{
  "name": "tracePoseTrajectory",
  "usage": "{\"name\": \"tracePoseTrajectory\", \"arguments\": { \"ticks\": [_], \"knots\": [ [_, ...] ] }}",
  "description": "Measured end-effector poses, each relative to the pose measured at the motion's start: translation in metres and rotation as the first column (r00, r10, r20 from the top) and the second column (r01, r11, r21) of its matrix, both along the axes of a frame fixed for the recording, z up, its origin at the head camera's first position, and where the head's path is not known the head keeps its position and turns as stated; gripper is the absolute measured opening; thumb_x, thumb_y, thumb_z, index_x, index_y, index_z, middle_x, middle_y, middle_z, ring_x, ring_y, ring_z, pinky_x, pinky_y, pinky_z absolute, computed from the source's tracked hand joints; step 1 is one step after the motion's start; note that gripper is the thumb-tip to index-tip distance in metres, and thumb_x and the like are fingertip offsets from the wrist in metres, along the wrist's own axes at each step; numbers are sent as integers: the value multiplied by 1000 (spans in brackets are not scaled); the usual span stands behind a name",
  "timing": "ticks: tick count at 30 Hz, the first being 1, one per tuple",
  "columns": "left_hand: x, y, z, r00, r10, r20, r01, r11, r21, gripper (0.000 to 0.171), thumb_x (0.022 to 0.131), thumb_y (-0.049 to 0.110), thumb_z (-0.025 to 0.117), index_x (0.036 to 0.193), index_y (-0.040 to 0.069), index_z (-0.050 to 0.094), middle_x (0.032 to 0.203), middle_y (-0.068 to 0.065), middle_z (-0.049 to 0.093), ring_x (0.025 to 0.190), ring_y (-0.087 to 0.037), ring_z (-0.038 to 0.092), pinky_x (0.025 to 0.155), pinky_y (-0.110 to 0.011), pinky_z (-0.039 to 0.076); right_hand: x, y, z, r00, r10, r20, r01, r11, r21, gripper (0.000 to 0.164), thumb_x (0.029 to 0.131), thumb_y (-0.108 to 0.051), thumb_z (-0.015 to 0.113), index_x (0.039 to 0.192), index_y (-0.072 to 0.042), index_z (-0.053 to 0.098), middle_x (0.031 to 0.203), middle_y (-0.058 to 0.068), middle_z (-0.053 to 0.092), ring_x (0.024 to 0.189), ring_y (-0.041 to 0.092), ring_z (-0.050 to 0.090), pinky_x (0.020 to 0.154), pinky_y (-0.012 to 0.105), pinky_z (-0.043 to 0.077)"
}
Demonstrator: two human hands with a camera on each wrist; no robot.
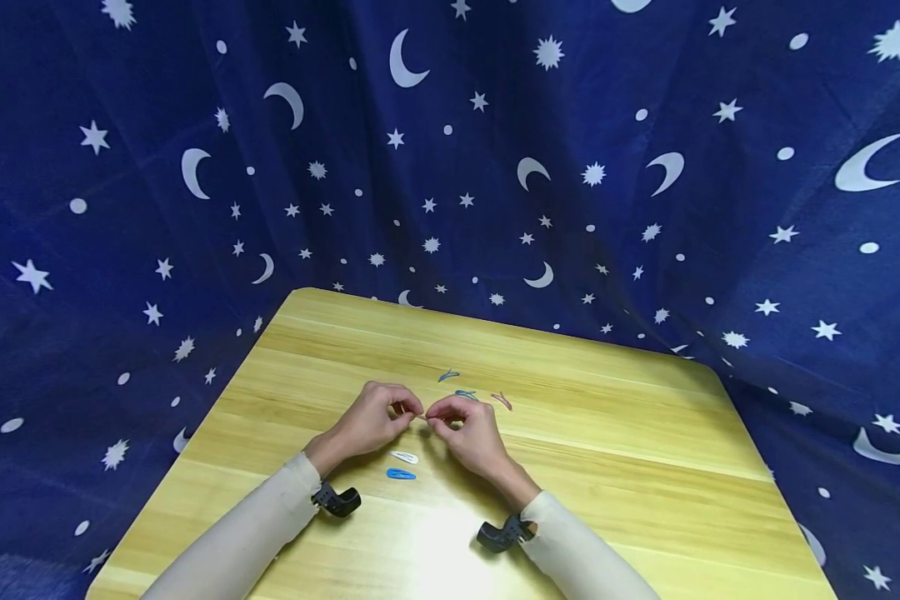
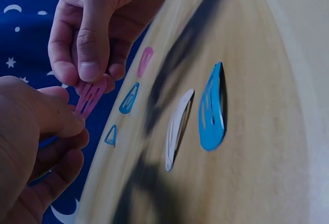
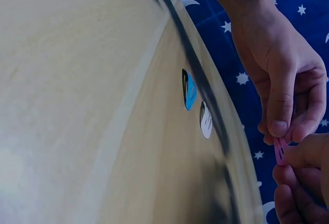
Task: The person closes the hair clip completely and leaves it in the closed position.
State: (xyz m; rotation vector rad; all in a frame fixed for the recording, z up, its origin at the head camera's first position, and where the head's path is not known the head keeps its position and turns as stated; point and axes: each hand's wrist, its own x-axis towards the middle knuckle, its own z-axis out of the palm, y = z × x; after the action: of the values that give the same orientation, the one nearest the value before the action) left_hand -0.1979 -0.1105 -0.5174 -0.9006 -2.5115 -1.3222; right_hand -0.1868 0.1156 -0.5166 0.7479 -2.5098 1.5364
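Observation:
A pink snap hair clip [image 2: 91, 98] is held between both hands above the table. My left hand [image 1: 371, 421] pinches one end with thumb and fingers. From the other end, my right hand [image 1: 471, 433] pinches it, thumb on top. The fingertips cover both ends of the clip. Below the hands, on the near side, lie a white hair clip [image 1: 404, 457] and a blue hair clip [image 1: 401, 474], side by side.
Beyond the hands lie two more blue clips, one farther back [image 1: 447, 376] and one nearer [image 1: 466, 394], plus another pink clip [image 1: 502, 401]. They rest on a wooden table [image 1: 607, 467]. A dark blue star-and-moon curtain [image 1: 480, 167] hangs behind the table and along its sides.

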Motion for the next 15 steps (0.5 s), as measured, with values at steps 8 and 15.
{"name": "tracePoseTrajectory", "arguments": {
  "ticks": [8, 15],
  "knots": [
    [1, -7, -7, 999, 15, 38, -14, 999, -28, 21, 90, -8, 81, 95, 13, 82, 94, 2, 83, 77, -1, 69, 72, -23, 63, 1, -7, -3, 999, 28, 47, -27, 1000, -12, 13, 93, 6, 80, 99, -6, 81, 94, 8, 84, 85, 27, 81, 79, 24, 66],
    [1, -10, -11, 998, 24, 60, -21, 998, -51, 23, 90, -8, 81, 94, 15, 82, 93, 4, 82, 78, 0, 68, 72, -24, 63, 1, -10, -7, 998, 46, 51, -48, 999, 21, 12, 93, 5, 81, 99, -6, 81, 93, 7, 83, 82, 15, 78, 76, 22, 65]
  ]
}}
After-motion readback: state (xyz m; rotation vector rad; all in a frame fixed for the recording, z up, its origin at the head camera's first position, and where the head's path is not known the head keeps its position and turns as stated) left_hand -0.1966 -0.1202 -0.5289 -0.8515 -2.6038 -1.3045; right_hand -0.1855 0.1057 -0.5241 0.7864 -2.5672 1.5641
